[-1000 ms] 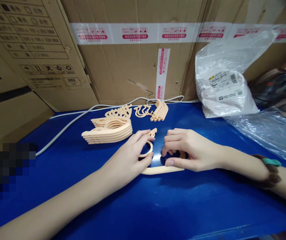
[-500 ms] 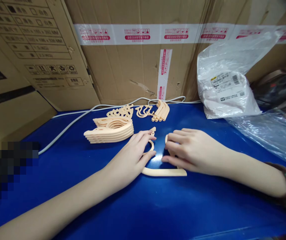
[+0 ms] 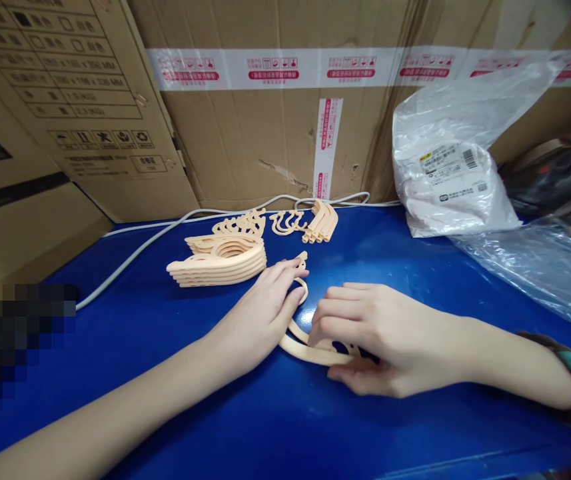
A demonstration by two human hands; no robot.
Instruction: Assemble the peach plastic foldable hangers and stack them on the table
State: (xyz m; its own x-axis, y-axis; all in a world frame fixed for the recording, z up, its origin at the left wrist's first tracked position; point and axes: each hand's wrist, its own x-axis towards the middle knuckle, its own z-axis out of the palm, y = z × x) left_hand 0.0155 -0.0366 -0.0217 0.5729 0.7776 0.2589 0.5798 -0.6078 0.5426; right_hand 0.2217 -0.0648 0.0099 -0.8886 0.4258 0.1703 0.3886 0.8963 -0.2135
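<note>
A beige plastic folding hanger (image 3: pixel 310 352) lies on the blue tabletop between my hands. My left hand (image 3: pixel 265 310) rests over its left part, the fingers wrapped round it and covering most of that side. A small ring and a tip of beige plastic show past those fingers. My right hand (image 3: pixel 375 340) grips the hanger's right end, thumb on the near side and fingers on the far side. Beyond my left hand sits a neat stack of beige folded hangers (image 3: pixel 218 267). Behind it lie loose beige hooks (image 3: pixel 288 221) and a bundle of curved hanger arms (image 3: pixel 322 222).
Large cardboard boxes (image 3: pixel 260 140) stand along the back and left of the blue table (image 3: pixel 275 433). A white cable (image 3: pixel 150 243) runs along the back. At the right are a white plastic parcel bag (image 3: pixel 458 180) and a clear plastic sheet (image 3: pixel 525 270).
My right hand has moved toward me and slightly left, and has closed on the hanger's right end. Both hanger arms now lie close together. My left hand has hardly moved.
</note>
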